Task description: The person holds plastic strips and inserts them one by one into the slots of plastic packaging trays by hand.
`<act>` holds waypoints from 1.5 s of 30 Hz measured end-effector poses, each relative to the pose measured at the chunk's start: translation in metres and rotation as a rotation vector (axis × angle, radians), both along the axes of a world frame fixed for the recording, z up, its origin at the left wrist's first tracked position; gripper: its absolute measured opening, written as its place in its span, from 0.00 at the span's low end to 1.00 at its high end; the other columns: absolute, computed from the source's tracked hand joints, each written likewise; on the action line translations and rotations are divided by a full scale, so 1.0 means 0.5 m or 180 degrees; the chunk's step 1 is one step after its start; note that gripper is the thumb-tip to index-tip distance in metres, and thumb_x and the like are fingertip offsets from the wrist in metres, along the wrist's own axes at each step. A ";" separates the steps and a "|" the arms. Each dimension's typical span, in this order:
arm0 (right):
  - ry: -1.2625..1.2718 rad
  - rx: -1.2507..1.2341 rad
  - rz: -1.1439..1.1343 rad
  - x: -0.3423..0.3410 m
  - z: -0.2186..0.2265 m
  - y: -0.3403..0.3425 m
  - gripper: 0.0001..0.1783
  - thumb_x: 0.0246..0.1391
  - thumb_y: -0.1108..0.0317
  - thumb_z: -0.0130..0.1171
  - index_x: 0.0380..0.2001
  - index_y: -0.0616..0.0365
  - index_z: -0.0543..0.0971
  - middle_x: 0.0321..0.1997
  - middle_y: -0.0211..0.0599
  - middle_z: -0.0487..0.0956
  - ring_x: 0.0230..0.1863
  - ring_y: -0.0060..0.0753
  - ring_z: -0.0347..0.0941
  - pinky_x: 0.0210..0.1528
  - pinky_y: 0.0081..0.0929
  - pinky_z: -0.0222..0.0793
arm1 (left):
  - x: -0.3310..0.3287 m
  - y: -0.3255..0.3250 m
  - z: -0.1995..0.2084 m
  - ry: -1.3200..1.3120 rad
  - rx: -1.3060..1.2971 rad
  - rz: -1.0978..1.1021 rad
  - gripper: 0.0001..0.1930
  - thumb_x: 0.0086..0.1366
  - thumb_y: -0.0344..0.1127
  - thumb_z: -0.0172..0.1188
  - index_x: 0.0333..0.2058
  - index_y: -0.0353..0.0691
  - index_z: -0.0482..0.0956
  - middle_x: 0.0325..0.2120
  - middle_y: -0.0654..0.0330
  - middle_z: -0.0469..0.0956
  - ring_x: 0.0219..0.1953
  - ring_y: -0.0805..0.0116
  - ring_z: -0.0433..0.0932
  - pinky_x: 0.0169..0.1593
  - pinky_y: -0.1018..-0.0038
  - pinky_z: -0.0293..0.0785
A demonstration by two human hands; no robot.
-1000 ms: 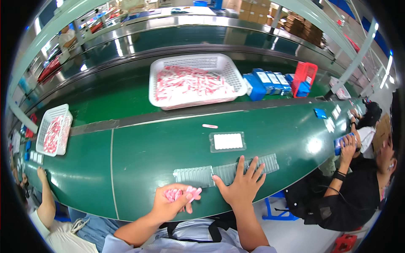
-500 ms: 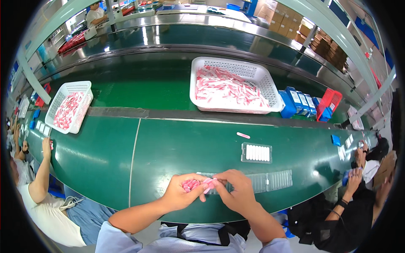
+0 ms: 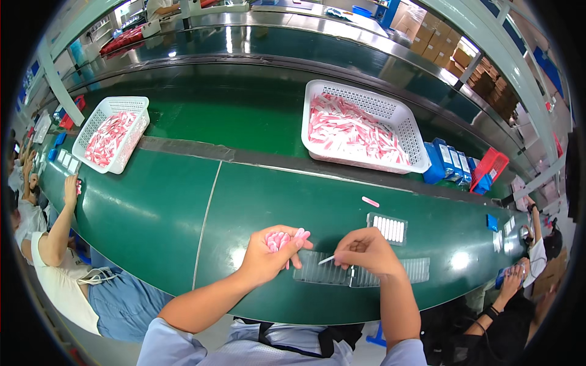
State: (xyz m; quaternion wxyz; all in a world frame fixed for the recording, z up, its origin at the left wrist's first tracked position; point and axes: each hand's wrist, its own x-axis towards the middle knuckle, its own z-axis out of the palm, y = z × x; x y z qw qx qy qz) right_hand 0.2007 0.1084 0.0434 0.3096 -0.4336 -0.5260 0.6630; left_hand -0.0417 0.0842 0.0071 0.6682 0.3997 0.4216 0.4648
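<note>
My left hand (image 3: 264,256) is closed around a bunch of small flat pink sticks (image 3: 278,240), rounded at the ends. My right hand (image 3: 366,251) pinches one thin whitish stick (image 3: 326,260) between thumb and fingertips. That stick is over a clear plastic slotted tray (image 3: 320,274), which lies open in two halves on the green table; the right forearm partly covers it. Beyond my right hand, another clear tray (image 3: 400,239) contains a row of several white sticks (image 3: 389,229). A single pink stick (image 3: 370,201) rests farther back on the table.
Two white perforated baskets, one at centre right (image 3: 421,160) and one at left (image 3: 127,160), are heaped with pink and white sticks. Blue boxes (image 3: 450,162) and a red basket (image 3: 492,163) stand at right. Co-workers' arms reach in at left (image 3: 58,235) and right (image 3: 503,290).
My hands have separated: the right has moved right, drawing one stick away from the bunch and over the slotted tray. The left keeps the rest. The whole view has shifted slightly.
</note>
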 end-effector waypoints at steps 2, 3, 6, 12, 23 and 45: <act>-0.0695 0.0221 0.0677 -0.013 -0.013 0.006 0.03 0.55 0.73 0.65 0.31 0.62 0.85 0.28 0.34 0.85 0.26 0.22 0.77 0.31 0.21 0.73 | -0.003 0.002 -0.005 -0.0039 -0.0004 0.0034 0.09 0.70 0.32 0.61 0.43 0.32 0.81 0.35 0.53 0.86 0.20 0.77 0.79 0.20 0.83 0.68; -0.0686 0.0214 0.0670 -0.028 -0.012 0.007 0.03 0.55 0.73 0.65 0.31 0.62 0.85 0.28 0.34 0.85 0.26 0.22 0.77 0.31 0.21 0.73 | -0.004 0.003 -0.009 -0.0099 -0.0002 0.0065 0.09 0.70 0.31 0.61 0.44 0.32 0.81 0.35 0.53 0.86 0.21 0.76 0.79 0.20 0.83 0.67; -0.1803 0.1867 0.0974 -0.055 -0.033 0.010 0.09 0.51 0.65 0.67 0.33 0.56 0.85 0.25 0.36 0.81 0.22 0.30 0.75 0.30 0.26 0.71 | -0.002 0.006 -0.015 -0.0113 0.0044 0.0097 0.09 0.70 0.31 0.61 0.44 0.32 0.80 0.36 0.52 0.86 0.21 0.76 0.79 0.19 0.83 0.67; -0.1052 0.0980 0.0136 -0.053 -0.065 0.023 0.06 0.55 0.71 0.66 0.34 0.61 0.84 0.25 0.35 0.83 0.22 0.21 0.76 0.25 0.22 0.70 | 0.000 0.009 -0.024 -0.0171 0.0113 0.0213 0.08 0.69 0.31 0.62 0.43 0.32 0.80 0.36 0.51 0.86 0.21 0.76 0.79 0.19 0.83 0.67; 0.0657 -0.0659 -0.0497 -0.002 -0.025 0.005 0.05 0.58 0.74 0.66 0.34 0.66 0.83 0.29 0.46 0.85 0.26 0.30 0.84 0.21 0.15 0.67 | -0.004 0.008 -0.018 -0.0251 0.0058 0.0325 0.10 0.69 0.32 0.62 0.44 0.33 0.79 0.36 0.53 0.85 0.21 0.77 0.79 0.20 0.84 0.67; -0.1463 0.1089 0.0960 -0.065 -0.015 -0.006 0.07 0.55 0.69 0.67 0.33 0.62 0.83 0.23 0.33 0.81 0.23 0.25 0.75 0.25 0.25 0.66 | -0.002 0.007 -0.013 -0.0231 -0.0046 0.0165 0.10 0.69 0.34 0.63 0.43 0.34 0.80 0.36 0.54 0.86 0.21 0.77 0.78 0.21 0.84 0.68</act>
